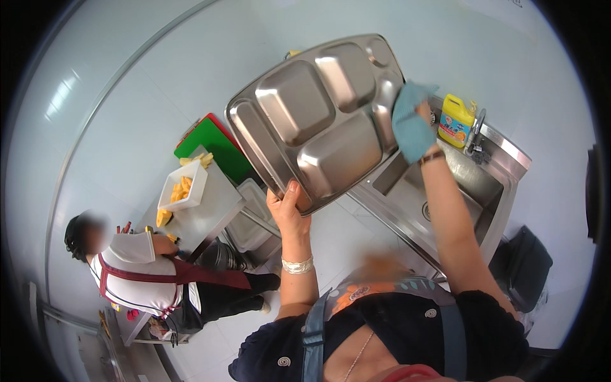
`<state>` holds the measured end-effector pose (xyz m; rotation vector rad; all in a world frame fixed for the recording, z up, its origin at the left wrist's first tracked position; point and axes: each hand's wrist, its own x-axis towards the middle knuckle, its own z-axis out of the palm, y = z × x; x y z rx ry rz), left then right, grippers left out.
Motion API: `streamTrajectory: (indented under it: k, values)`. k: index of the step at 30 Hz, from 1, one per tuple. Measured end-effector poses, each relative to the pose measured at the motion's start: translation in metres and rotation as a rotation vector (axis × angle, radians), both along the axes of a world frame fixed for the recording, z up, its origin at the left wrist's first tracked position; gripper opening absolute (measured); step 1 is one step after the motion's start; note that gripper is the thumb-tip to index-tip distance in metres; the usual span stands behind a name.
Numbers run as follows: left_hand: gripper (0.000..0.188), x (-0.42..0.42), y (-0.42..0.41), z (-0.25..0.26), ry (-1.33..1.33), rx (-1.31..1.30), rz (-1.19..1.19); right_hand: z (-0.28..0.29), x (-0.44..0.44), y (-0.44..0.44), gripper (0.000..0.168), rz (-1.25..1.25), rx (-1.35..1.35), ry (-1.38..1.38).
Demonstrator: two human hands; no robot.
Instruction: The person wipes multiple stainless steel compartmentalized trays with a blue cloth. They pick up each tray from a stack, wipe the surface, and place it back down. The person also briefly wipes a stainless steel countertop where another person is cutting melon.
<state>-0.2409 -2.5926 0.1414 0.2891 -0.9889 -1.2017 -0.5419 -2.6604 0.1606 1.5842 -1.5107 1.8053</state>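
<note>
My left hand [290,210] grips a compartmented stainless steel tray [315,119] by its lower left corner, thumb on the face and the fingers behind it. The tray is held up and tilted, its hollows facing me. At its right edge my right hand [425,119] holds a light blue cloth [413,126] against the rim; the cloth hides part of that edge and most of the fingers.
Right of the tray are a steel sink [429,191], a faucet [476,133] and a yellow detergent jug [456,122]. On the left, a co-worker [138,272] stands at a steel table [210,200] with a white container [198,184] of yellow pieces and a green cutting board [215,145]. A black bin [527,270] stands right.
</note>
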Motion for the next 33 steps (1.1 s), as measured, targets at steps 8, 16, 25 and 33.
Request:
streamTrajectory:
  k: [8, 16, 25, 33]
  values:
    - [0.025, 0.008, -0.004, -0.015, -0.014, 0.100, 0.009, -0.040, -0.008, 0.035, 0.024, 0.444, 0.078, -0.989]
    - [0.032, -0.013, 0.005, -0.004, 0.045, 0.039, 0.008, -0.044, -0.003, 0.054, 0.028, 0.302, 0.085, -1.154]
    - [0.026, -0.057, 0.017, -0.051, 0.052, 0.303, -0.068, -0.025, 0.070, 0.075, 0.013, 0.769, -0.179, -1.615]
    - [0.033, -0.096, 0.012, -0.044, -0.227, 0.183, -0.261, -0.084, 0.076, 0.091, 0.020, 0.493, 0.200, -0.922]
